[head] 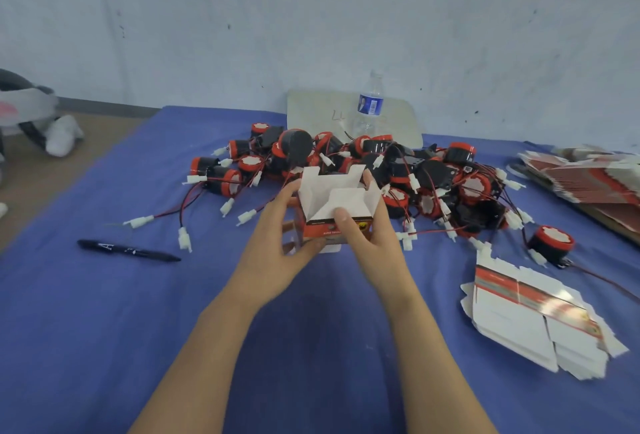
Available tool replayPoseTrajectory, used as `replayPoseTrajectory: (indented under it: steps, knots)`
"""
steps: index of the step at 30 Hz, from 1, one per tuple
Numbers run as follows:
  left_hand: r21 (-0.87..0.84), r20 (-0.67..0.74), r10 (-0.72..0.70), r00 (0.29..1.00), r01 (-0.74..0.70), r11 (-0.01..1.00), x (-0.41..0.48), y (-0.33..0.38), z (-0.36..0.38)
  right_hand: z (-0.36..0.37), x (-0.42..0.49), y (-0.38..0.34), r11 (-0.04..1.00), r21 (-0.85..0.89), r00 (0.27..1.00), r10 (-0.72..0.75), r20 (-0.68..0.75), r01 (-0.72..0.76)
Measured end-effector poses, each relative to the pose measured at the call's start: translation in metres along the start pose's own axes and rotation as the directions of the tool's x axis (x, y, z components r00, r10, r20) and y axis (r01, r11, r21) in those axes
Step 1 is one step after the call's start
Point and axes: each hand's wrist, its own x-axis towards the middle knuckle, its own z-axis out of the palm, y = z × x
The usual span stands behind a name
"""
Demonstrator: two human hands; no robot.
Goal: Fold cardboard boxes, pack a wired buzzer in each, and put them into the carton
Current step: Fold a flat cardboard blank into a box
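Evidently the left hand (277,243) and right hand (369,231) grip the box (329,207) from both sides, open top up, probably ready to take one from the buzzer pile (429,174) behind.

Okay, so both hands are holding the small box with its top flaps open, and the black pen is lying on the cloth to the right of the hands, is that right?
Not quite. In the head view the left hand and right hand do hold the small box with its top flaps open, but the black pen lies on the cloth to the left of the hands, not the right.
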Motion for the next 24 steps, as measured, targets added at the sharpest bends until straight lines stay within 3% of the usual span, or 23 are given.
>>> replayPoseTrajectory:
  steps: [9,15,19,24]
  knots:
    - [-0.003,-0.114,0.046,0.992,-0.047,0.999,-0.002,0.013,0.003,0.001,-0.002,-0.003,0.999,0.027,0.998,0.042,0.053,-0.043]
    - [0.024,-0.072,0.079,0.994,-0.077,0.997,-0.003,0.014,0.001,0.000,-0.003,-0.006,0.995,0.040,0.996,0.087,0.014,-0.088]
    - [0.182,-0.046,0.202,0.978,-0.191,0.965,-0.004,0.014,0.004,0.000,-0.005,-0.009,0.990,0.070,0.990,0.130,-0.051,-0.126]
    - [0.254,-0.034,0.126,0.991,-0.114,0.961,-0.002,0.007,0.005,0.004,-0.005,-0.012,0.969,0.102,0.963,0.238,-0.125,-0.226]
